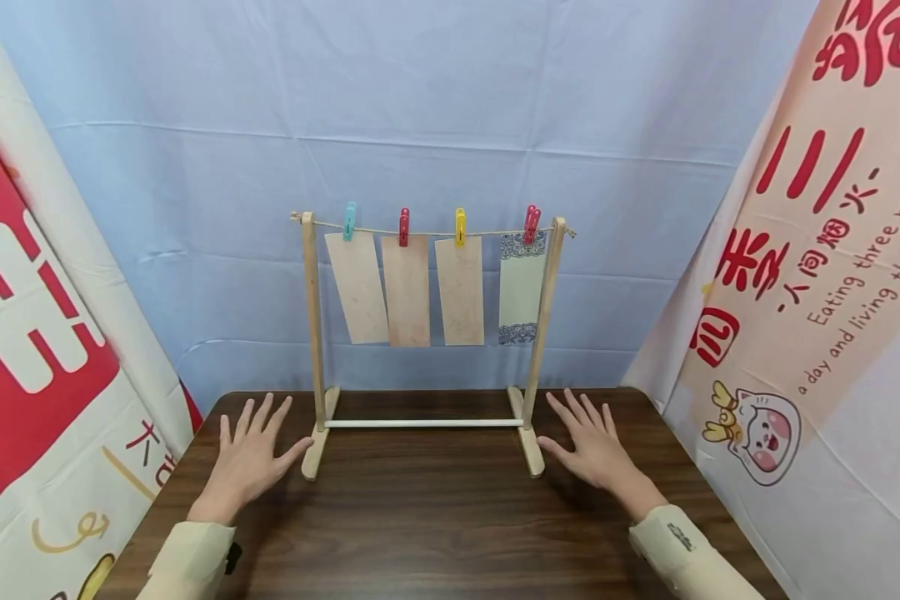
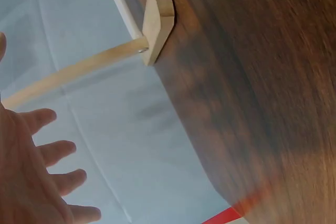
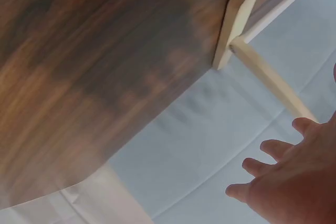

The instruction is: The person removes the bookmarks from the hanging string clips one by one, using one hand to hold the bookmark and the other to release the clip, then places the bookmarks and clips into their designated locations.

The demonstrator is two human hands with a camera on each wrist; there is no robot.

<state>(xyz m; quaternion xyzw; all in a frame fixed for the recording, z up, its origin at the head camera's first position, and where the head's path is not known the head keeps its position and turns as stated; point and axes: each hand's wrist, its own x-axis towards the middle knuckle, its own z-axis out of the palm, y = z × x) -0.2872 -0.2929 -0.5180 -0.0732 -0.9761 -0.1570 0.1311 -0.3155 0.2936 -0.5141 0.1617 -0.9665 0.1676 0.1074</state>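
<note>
Progress: four cards are seen pegged on the string of the rack (image 1: 312, 333); all four are judged hung, and no loose card or spare peg is seen on the table (image 1: 435, 533). Whether anything is left to be done cannot be told.

Left hand (image 1: 249, 454): spread wide, fingers straight and fanned, laid flat on the table; nothing is held. Its thumb tip is pointed at the left foot (image 1: 317, 446) of the rack and lies just beside it; contact cannot be told. In the left wrist view the fingers (image 2: 50, 153) are seen splayed, with the foot (image 2: 159, 20) ahead of them.

Teal peg (image 1: 349, 220): above and to the right of the left hand, clipped on a tan card (image 1: 357, 287) that hangs tilted.

Red peg (image 1: 403, 226): further right, clipped on a second tan card (image 1: 407, 292).

Yellow peg (image 1: 460, 226): between the two hands, high up, clipped on a third tan card (image 1: 461, 291).

Pink peg (image 1: 531, 222): above and left of the right hand, clipped on a pale card (image 1: 522, 287) with blue patterned ends.

Right foot (image 1: 528, 442): just left of the right hand's thumb, near it; contact cannot be told.

Right hand (image 1: 594, 450): spread wide, fingers straight, laid flat on the table; nothing is held. In the right wrist view the fingers (image 3: 273, 148) are seen splayed near the foot (image 3: 237, 19).
</note>
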